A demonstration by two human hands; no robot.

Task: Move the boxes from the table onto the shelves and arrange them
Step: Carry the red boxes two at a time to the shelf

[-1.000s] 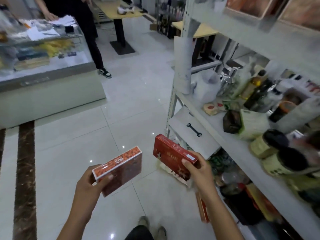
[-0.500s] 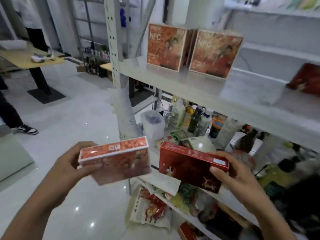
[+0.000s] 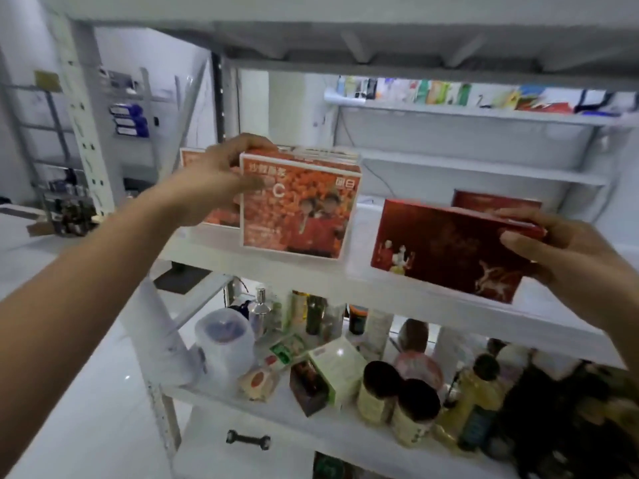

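An orange box [image 3: 297, 209] stands upright on the white shelf [image 3: 359, 281], in front of similar orange boxes. My left hand [image 3: 214, 183] grips its upper left corner, fingers over the top edge and thumb on the front face. To the right, my right hand [image 3: 567, 257] holds a dark red box [image 3: 446, 248] by its right end, with its lower edge at the shelf's front. Another dark red box [image 3: 494, 198] stands behind it on the same shelf.
The shelf below is crowded with bottles, jars [image 3: 380, 388] and a small green carton [image 3: 337, 371]. A white upright post [image 3: 83, 126] stands at the left. A shelf board runs overhead. More goods line a far shelf [image 3: 449, 105].
Both hands rose from waist height to the shelf. The orange box went from my left hand's flat carry to standing upright on the shelf; the red box reached the shelf edge.
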